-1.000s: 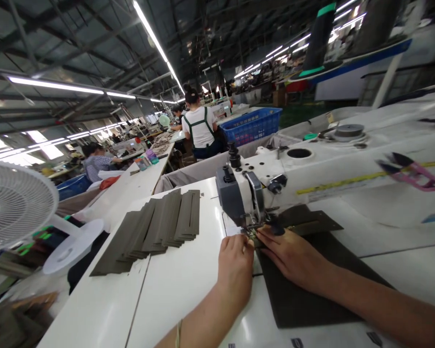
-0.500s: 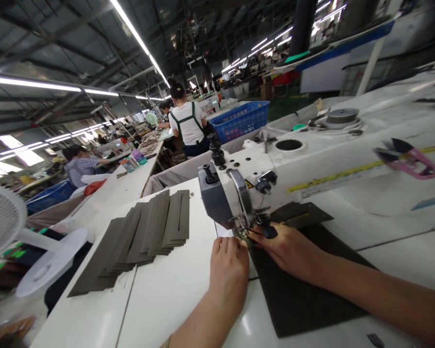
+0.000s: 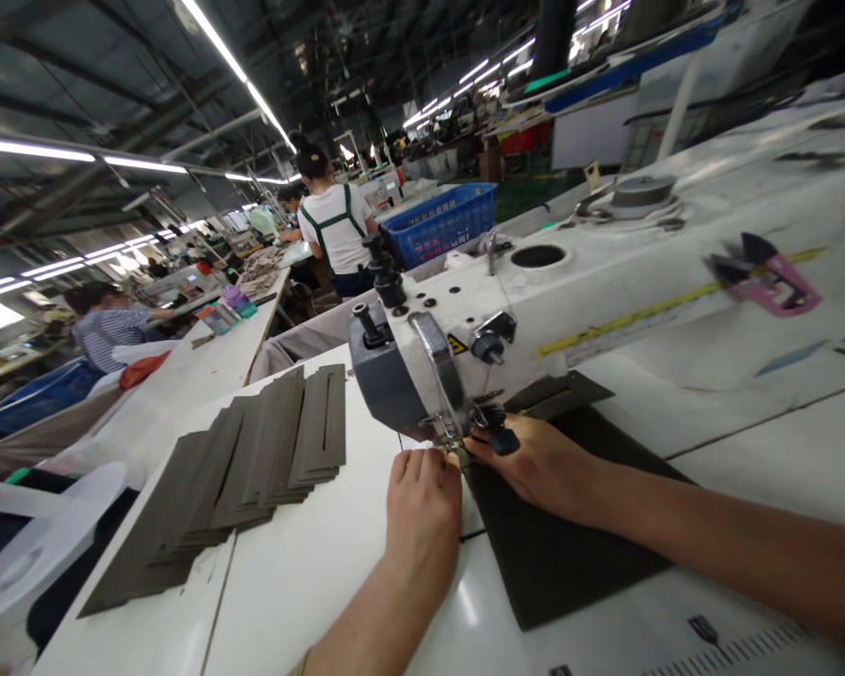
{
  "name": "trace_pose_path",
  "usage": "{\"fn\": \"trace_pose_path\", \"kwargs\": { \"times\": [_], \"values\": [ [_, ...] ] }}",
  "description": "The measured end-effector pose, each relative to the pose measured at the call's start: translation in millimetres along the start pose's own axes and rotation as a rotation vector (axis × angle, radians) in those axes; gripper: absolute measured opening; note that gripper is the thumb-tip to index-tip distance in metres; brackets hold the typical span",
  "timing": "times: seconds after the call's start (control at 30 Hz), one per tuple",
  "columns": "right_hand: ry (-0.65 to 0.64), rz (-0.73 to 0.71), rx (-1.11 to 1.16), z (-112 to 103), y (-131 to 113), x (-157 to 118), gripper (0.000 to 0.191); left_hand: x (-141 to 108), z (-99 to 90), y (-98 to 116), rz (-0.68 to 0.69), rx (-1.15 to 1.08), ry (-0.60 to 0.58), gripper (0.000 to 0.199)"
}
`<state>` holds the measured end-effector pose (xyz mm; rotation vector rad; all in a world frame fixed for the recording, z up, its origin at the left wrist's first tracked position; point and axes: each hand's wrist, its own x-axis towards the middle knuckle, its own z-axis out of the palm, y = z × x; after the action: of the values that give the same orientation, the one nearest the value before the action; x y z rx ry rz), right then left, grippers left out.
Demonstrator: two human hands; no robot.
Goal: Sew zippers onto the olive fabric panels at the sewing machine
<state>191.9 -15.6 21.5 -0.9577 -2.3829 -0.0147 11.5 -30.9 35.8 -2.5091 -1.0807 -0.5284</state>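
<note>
A dark olive fabric panel point(image 3: 570, 535) lies flat on the white table under the head of a white sewing machine point(image 3: 429, 357). Left of the needle, my left hand point(image 3: 422, 498) has its fingers curled together at the panel's edge; what they hold is hidden. My right hand point(image 3: 542, 465) rests on the panel just right of the presser foot, its fingertips partly behind the machine's black knob. Behind it a slotted dark strip point(image 3: 560, 390) lies on the table. Fanned stacks of similar dark pieces point(image 3: 253, 451) sit at the left.
Pink-handled snips point(image 3: 781, 286) rest on the machine arm. A white fan base point(image 3: 35, 554) stands at the left edge. Beyond the table are a blue basket point(image 3: 443, 225), a person in a white shirt point(image 3: 334, 230) and a person in stripes point(image 3: 113, 329).
The whole view has shifted, so the machine, hands and stacks appear further left. Both hands remain by the needle, in nearly the same pose on the panel.
</note>
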Motion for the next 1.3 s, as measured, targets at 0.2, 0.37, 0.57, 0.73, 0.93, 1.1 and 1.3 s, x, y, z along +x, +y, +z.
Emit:
{"fn": "trace_pose_path", "kwargs": {
  "times": [0.2, 0.37, 0.57, 0.73, 0.93, 1.1, 1.3],
  "values": [
    [-0.001, 0.006, -0.008, 3.2, 3.3, -0.1, 0.025, 1.0, 1.4, -0.5, -0.01, 0.001, -0.024, 0.012],
    [0.012, -0.008, -0.013, -0.9, 1.3, 2.9, 0.026, 1.1, 3.1, -1.9, -0.004, -0.005, -0.005, 0.008],
    [0.03, -0.009, -0.037, -8.1, -3.0, 7.5, 0.025, 0.6, 5.8, -4.8, -0.016, -0.043, 0.007, 0.009],
    [0.039, -0.019, -0.053, -6.2, -0.9, 8.0, 0.026, 1.0, 7.7, -5.6, -0.013, -0.038, 0.008, 0.011],
    [0.039, -0.026, -0.071, -6.2, -2.3, 6.8, 0.025, -0.1, 6.8, -5.1, -0.016, -0.037, -0.008, 0.012],
    [0.022, -0.018, -0.103, -8.8, -4.3, 10.0, 0.022, 0.6, 5.7, -6.0, -0.011, -0.052, -0.01, 0.011],
    [0.034, 0.076, -0.227, -14.4, -2.6, -0.9, 0.017, 2.5, 0.3, -9.6, -0.026, -0.109, 0.004, 0.008]
  ]
}}
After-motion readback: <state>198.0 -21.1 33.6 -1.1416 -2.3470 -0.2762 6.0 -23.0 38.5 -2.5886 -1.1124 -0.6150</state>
